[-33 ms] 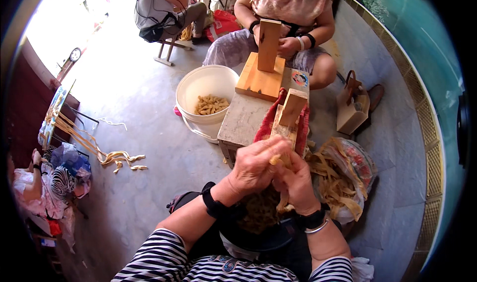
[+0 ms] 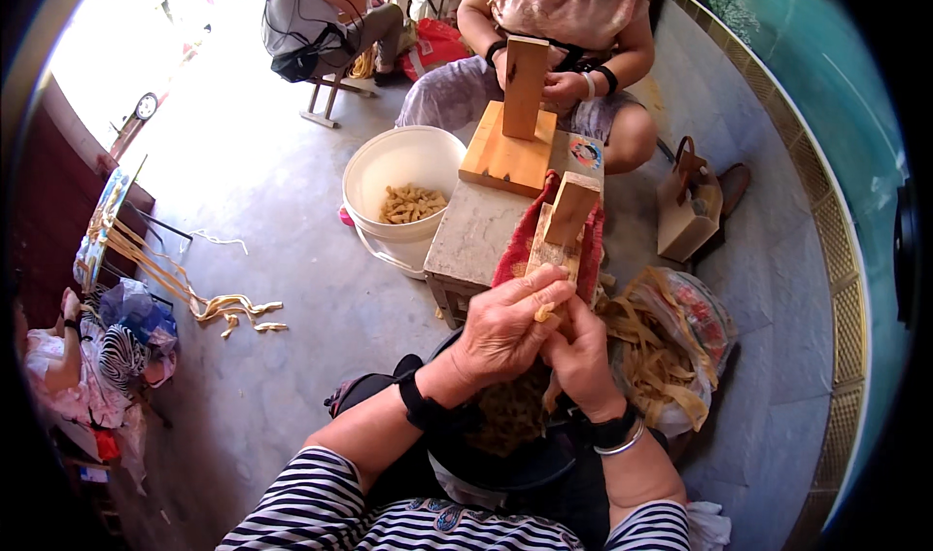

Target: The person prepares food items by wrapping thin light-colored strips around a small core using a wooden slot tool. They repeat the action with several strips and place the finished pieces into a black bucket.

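Note:
My left hand (image 2: 501, 332) and my right hand (image 2: 580, 352) are close together over my lap, both with closed fingers. Between them is a soft tan strip (image 2: 545, 311), its small end poking out of the left fingers; its tail hangs below the right hand. Just beyond my hands stands a wooden stand with an upright block (image 2: 571, 211), resting on a red cloth (image 2: 520, 244). Under my wrists a dark basin (image 2: 525, 477) holds a heap of small tan pieces (image 2: 507, 417), partly hidden by my hands.
A plastic bag (image 2: 716, 323) of tan strips lies to the right. Ahead is a low bench (image 2: 457, 250) with a second wooden stand (image 2: 515, 153). Left of it stands a white bucket (image 2: 360, 177) with knotted tan pieces. Another person (image 2: 569, 7) sits opposite; others sit at left and farther back.
My hands have shifted slightly, and the left fingers now lie lower and flatter against the strip. The strip's end shows more clearly. Everything else looks the same.

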### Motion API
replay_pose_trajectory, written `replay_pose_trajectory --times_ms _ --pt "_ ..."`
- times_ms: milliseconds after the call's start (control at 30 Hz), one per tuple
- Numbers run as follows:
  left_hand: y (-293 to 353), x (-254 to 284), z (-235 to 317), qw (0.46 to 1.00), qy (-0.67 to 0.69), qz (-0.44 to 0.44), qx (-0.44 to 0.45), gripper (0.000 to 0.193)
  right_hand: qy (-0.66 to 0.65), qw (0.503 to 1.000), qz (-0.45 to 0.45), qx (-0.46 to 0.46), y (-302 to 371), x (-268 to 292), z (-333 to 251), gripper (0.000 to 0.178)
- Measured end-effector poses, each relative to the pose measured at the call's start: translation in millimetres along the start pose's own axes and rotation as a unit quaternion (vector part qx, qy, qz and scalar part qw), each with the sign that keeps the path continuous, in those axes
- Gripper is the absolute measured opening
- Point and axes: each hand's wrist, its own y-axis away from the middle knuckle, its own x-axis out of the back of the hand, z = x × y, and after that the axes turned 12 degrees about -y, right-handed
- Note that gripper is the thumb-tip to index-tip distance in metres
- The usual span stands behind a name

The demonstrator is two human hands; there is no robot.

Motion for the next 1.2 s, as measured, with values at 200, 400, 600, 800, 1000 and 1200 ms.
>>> replay_pose_trajectory --times_ms 200,400,600,800,1000,1200 --pt "3.8 -14.6 -4.9 0.911 0.265 -0.128 0.288 0.041 0.153 0.986 0.06 -0.003 -0.8 20.3 15.2 0.017" --pt "2.8 -19.1 -0.5 0.997 -0.049 0.039 0.041 0.011 -0.307 0.876 0.135 -0.347 -3.4 20.7 4.0 0.031" --pt "4.3 -7.8 -3.0 0.998 -0.048 -0.008 0.028 0.005 -0.296 0.865 -0.069 -0.399 -8.8 36.8 -7.3 0.016" --pt "8.2 -12.4 -13.0 0.9 0.16 -0.093 0.394 0.004 0.105 0.994 -0.013 -0.038 -4.1 19.2 3.2 0.007" --pt "-2.8 -0.8 -1.8 0.961 0.021 -0.056 0.27 0.013 -0.259 0.936 -0.064 -0.228 -5.7 42.5 -9.0 0.014" --pt "-1.4 -6.1 -1.6 0.994 -0.027 0.0 0.105 0.015 -0.384 0.895 -0.006 -0.227 -3.5 44.1 6.1 0.013"
